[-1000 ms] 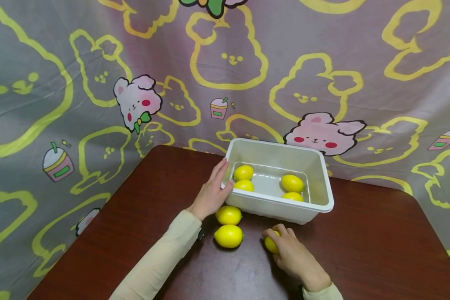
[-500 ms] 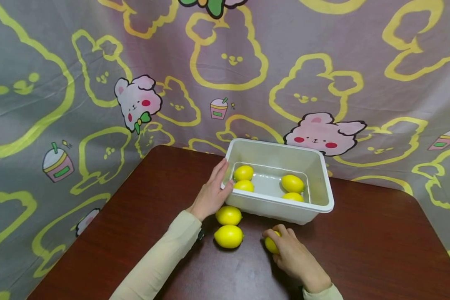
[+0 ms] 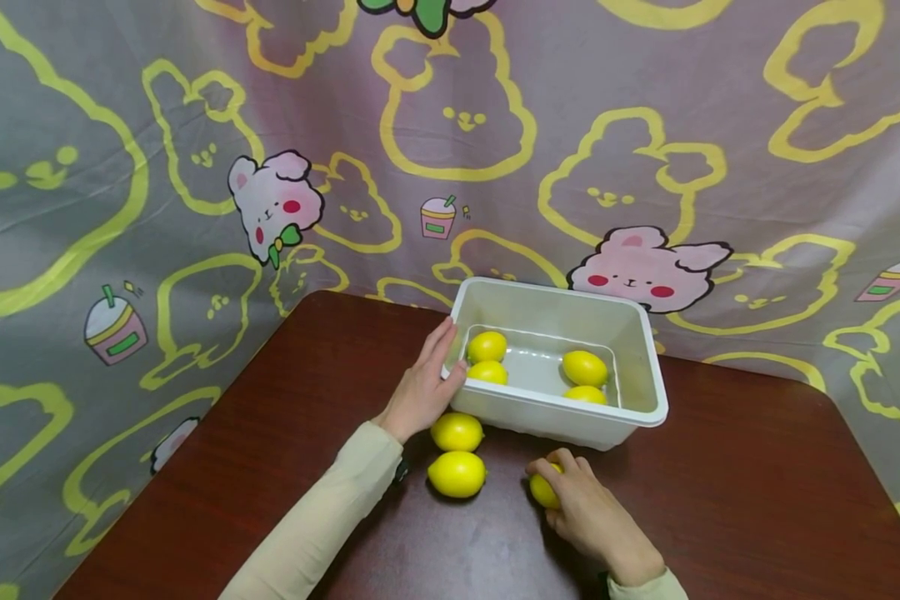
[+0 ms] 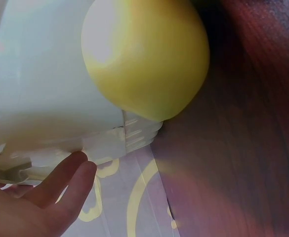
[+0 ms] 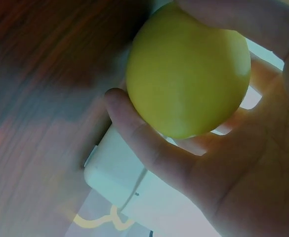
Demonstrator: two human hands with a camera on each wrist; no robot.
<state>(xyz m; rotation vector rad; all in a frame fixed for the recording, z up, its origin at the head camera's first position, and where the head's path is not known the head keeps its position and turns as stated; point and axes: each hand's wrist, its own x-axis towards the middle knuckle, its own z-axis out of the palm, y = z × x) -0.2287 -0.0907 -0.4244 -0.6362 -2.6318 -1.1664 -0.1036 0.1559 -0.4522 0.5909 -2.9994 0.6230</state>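
My right hand (image 3: 588, 512) grips a yellow lemon (image 5: 186, 74) low over the table, in front of the tub; the right wrist view shows thumb and fingers curled round it. My left hand (image 3: 420, 387) rests with fairly straight fingers against the left end of a white plastic tub (image 3: 555, 412). Inside the tub lie two lemons on the left, one of them the rear lemon (image 3: 487, 346), and two on the right, one being this lemon (image 3: 585, 367). Outside, before the tub's left front, a lemon (image 3: 457, 432) lies behind another lemon (image 3: 457, 475).
The dark red-brown wooden table (image 3: 735, 500) extends to both sides of the tub. A grey curtain (image 3: 495, 100) with yellow bear outlines and pink rabbits hangs right behind the table and along its left side.
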